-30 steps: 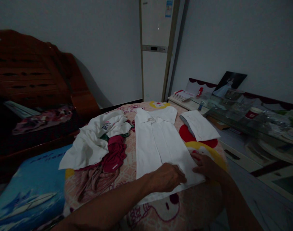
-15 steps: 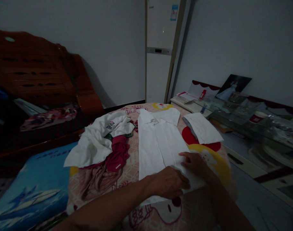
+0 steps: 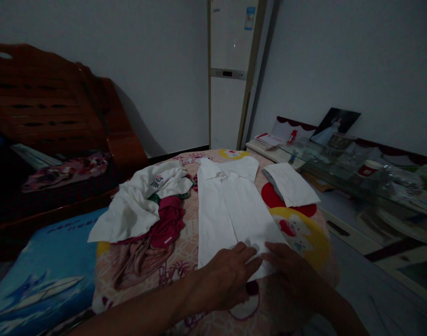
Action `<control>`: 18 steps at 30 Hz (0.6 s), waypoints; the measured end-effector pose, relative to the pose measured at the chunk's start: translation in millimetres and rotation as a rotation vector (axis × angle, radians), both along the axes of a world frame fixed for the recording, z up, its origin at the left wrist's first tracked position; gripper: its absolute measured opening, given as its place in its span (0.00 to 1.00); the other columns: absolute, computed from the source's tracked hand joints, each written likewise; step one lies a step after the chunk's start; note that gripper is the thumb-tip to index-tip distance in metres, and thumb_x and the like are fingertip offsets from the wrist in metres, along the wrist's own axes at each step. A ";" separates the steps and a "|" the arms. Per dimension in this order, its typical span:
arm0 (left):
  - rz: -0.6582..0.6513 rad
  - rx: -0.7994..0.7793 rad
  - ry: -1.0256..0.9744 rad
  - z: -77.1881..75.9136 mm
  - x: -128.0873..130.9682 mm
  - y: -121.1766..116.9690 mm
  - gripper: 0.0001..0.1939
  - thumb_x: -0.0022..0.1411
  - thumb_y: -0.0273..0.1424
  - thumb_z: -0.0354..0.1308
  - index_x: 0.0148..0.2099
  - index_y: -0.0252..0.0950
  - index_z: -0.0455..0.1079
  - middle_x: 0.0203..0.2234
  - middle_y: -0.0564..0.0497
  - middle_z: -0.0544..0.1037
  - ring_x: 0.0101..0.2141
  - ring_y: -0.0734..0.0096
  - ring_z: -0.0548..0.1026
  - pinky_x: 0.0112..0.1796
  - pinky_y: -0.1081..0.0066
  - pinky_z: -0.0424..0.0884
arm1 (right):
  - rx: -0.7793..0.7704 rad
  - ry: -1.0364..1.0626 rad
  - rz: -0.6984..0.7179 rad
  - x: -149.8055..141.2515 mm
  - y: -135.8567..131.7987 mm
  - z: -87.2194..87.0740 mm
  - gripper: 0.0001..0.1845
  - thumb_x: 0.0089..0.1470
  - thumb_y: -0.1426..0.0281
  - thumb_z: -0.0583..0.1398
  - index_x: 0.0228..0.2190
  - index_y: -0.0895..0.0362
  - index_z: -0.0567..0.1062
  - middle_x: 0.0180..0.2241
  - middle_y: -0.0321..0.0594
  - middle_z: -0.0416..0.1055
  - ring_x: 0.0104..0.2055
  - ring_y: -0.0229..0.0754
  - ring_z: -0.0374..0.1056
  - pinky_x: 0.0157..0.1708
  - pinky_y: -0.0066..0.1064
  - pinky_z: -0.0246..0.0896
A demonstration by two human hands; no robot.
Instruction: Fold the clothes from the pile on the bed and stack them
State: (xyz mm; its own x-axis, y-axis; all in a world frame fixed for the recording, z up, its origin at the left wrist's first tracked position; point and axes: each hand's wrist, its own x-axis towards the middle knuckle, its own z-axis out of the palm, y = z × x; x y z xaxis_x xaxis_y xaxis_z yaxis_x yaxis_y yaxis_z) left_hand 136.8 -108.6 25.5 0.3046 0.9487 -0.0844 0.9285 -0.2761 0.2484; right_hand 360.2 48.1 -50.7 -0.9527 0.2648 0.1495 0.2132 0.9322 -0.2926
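Low in the frame's middle: both hands close together at the white shirt's near edge

From the head view, the white shirt (image 3: 231, 205) lies on the cloth-covered counter (image 3: 190, 224) at the centre of the frame, collar toward the top, front placket running down its middle, near edge toward the bottom. What has changed most is the right hand (image 3: 288, 266): a second ago it was out at the shirt's lower right side, then it came in over the cloth, and now it sits lower, its fingertips just beside those of the left hand (image 3: 229, 275). The left hand has turned so that its fingers reach up and to the right, over the shirt's lower part. Its fingers are partly spread and lightly bent; those of the right hand are bent inward. Whether either one pinches the fabric cannot be told, since the hands hide much of the near edge.

For the work, this seems to put attention on that lower edge, with a small greyish rumple by the fingertips. The shirt's upper part looks settled and unchanged.

Also unchanged are the folded white garment (image 3: 292, 184) right of centre and, left of centre, the heap with a printed white garment (image 3: 132, 210) over a dark red garment (image 3: 169, 221).
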 end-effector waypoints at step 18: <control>0.129 0.154 -0.068 -71.0 -12.5 -33.2 0.25 0.66 0.23 0.46 0.65 0.38 0.56 0.59 0.42 0.68 0.57 0.60 0.66 0.56 0.61 0.66 | 0.178 0.234 -0.100 -4.5 15.8 -16.5 0.23 0.52 0.80 0.51 0.43 0.56 0.80 0.47 0.48 0.78 0.49 0.48 0.73 0.49 0.43 0.71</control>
State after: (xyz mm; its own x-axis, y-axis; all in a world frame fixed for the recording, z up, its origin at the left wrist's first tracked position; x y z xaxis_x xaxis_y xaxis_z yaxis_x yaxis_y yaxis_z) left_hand 124.3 -141.8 -45.5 0.1794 0.9804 0.0813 0.9411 -0.1951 0.2762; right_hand 355.7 63.9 -67.2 -0.8575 0.3056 0.4138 0.2525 0.9509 -0.1790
